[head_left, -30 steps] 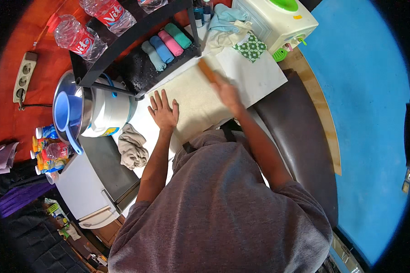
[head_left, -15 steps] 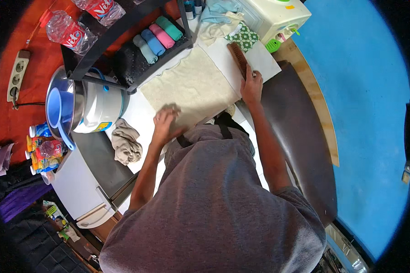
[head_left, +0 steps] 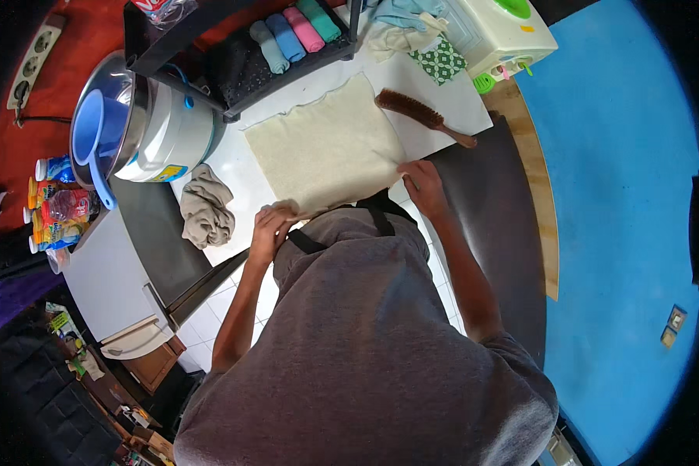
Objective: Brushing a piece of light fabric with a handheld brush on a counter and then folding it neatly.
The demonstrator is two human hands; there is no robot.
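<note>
The cream cloth (head_left: 326,147) lies on the counter (head_left: 466,105) beside the black shelf (head_left: 238,80); left hand (head_left: 269,227) and right hand (head_left: 427,191) each pinch a corner away from the shelf. I'd call it light, soft, best held there.

Cream cloth (head_left: 326,144), roughly rectangular, spread nearly flat, far edge wavy, on white tabletop (head_left: 242,190)

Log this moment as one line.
left hand: pinches cream cloth, near left corner; right hand: pinches near right corner; cloth: spread on white table; brush: lying right of cloth
</note>
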